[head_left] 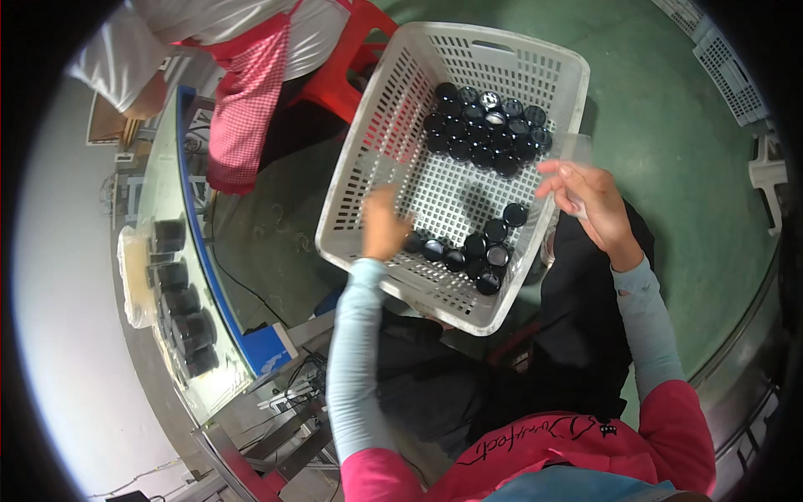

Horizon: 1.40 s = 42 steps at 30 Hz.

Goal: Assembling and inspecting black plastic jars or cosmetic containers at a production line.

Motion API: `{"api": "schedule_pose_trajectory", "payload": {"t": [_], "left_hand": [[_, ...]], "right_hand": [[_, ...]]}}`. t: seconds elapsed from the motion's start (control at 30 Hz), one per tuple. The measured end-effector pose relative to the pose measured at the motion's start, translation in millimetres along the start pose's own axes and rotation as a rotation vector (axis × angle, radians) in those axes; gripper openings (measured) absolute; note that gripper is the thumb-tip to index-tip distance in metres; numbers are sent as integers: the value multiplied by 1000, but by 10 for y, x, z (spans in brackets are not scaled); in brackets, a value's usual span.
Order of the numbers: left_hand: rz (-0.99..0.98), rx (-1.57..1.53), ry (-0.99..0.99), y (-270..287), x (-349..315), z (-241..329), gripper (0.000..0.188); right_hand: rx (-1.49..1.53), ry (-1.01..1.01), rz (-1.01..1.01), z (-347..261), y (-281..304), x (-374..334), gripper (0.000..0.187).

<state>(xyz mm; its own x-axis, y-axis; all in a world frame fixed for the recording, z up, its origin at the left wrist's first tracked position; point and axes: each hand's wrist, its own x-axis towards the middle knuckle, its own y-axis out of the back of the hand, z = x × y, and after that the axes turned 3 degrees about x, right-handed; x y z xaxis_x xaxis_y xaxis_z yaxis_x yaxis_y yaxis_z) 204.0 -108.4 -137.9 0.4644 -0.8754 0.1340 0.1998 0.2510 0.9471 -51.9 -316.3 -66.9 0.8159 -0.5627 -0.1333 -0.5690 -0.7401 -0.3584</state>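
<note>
A light grey slatted plastic crate (535, 46) stands in front of me. Glossy black round jars (477, 134) fill its far part in a tight cluster. A second row of black jars (454, 260) runs along the near wall and up the right side. Inside the crate at the near left is my left hand (385, 224), blurred, its fingers beside the leftmost near jar; whether they grip it is unclear. My right hand (590, 197) is raised at the crate's right rim, its thumb and fingers pinching a clear plastic bag (575, 149).
On the left, a blue-edged conveyor or bench (188, 167) carries several dark jars (191, 330) and a clear plastic stack (136, 276). Beyond the crate, a co-worker in a red checked apron (251, 117) is by a red chair (343, 58). More grey crates (728, 71) stand far right.
</note>
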Motion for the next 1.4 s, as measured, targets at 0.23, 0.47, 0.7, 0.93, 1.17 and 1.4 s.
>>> {"api": "schedule_pose_trajectory", "payload": {"t": [0.23,0.47,0.7,0.93,1.17,1.4], "left_hand": [[-813,-32,154,-2104,-222,651,68],[-776,102,241,-2874,-308,748,44],[-723,-138,376,-2722,-173,567,72],[-481,-569,406,-1468,105,511,72],[-296,-1010,240,380,-267,1190,64],[351,-1749,327,787,-1059,1638,61]], "right_hand": [[-62,-202,21,-96,-41,-70,25],[27,-296,2,-158,-1,-48,19],[-63,-350,-58,-167,-96,51,17],[-204,29,-22,117,-294,22,22],[45,-24,-119,306,-368,-127,18],[504,-245,-214,109,-857,-634,14]]}}
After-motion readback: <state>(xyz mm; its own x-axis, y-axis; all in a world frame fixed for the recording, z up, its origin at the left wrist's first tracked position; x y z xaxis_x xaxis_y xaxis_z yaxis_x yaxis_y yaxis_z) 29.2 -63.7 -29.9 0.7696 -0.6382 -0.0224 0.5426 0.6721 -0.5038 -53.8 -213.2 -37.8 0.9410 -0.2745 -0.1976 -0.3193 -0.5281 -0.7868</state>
